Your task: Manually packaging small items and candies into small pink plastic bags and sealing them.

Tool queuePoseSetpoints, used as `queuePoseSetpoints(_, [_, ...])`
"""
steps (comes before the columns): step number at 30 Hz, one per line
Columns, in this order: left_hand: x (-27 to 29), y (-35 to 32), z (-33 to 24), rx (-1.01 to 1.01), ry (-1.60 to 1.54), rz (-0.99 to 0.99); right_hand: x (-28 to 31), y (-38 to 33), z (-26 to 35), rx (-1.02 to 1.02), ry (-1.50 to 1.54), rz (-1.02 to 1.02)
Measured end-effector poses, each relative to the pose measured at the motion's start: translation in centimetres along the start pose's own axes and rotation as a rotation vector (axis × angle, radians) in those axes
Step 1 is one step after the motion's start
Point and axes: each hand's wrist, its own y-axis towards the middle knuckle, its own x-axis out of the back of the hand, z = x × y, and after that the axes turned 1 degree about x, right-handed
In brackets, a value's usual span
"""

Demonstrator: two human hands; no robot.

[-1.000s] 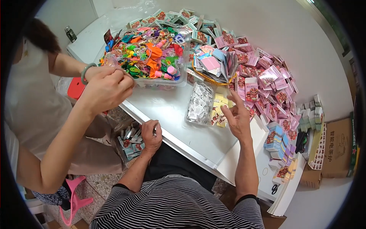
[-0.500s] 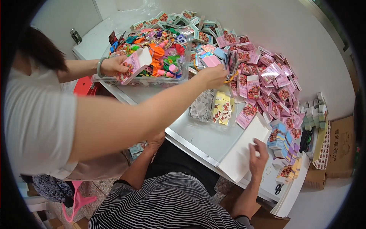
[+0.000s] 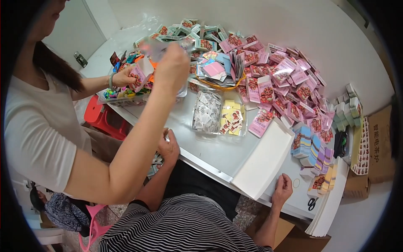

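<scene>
My left hand [image 3: 168, 148] is at the table's near edge, partly behind a co-worker's forearm. Its fingers are bent together around a small whitish bit too hidden to name. My right hand [image 3: 283, 189] rests loosely curled on the table, with nothing seen in it, just right of a long white card sheet [image 3: 261, 166]. On the left, the co-worker's one hand [image 3: 121, 78] grips an open pink box [image 3: 140, 75]. Their other hand [image 3: 174, 59] is raised over a clear bin of colourful trinkets [image 3: 134, 97], with a blurred, greyish see-through piece at its fingers.
Pink boxes [image 3: 294, 80] and green ones [image 3: 187, 26] are heaped at the back. A yellow-rimmed basket [image 3: 222, 87] holds cards. Trays of white packets [image 3: 207, 111] and yellow cards [image 3: 232, 117] sit mid-table. Blue boxes [image 3: 303, 140] and black scissors [image 3: 311, 204] lie at right.
The co-worker's reaching hand has gone from the cards leftward to above the bin. My right hand has come off the white sheet and curled; my left hand has risen to the table edge.
</scene>
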Motion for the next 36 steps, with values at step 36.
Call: queuePoseSetpoints(36, [-17.5,0.5,-16.0,-2.181,0.687,0.840,-0.1,-0.2,0.4,0.104,-0.130,-0.014])
